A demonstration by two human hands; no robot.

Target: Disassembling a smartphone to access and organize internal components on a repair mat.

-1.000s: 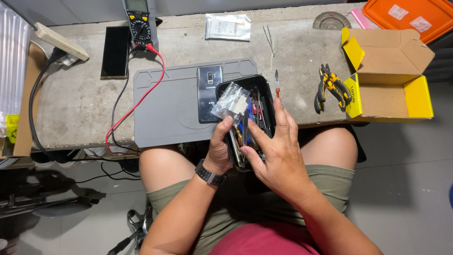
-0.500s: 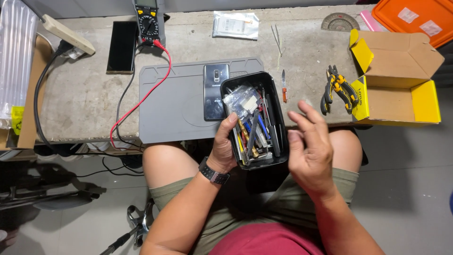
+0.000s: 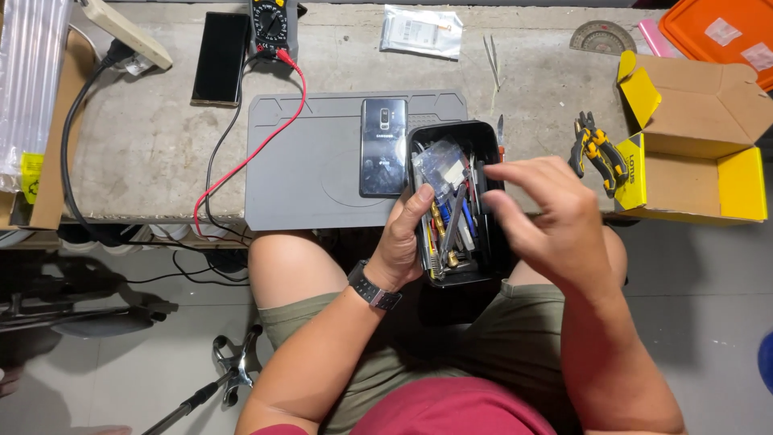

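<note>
Concrete workbench [image 3: 145, 145] runs along the far side, with the seated person's lap nearest the camera. Left hand [image 3: 400, 244], a watch on its wrist, grips the left wall of a black tool tray [image 3: 489, 137] resting half on the lap, half on the bench edge, thumb hooked inside. Right hand [image 3: 555, 216] hovers over the tray's right side, fingers loosely curled, holding nothing visible. Just left of the tray, a dark phone [image 3: 383, 147] lies on a grey mat [image 3: 298, 161]. Further off: yellow-handled pliers [image 3: 597, 150], multimeter [image 3: 270, 20]
</note>
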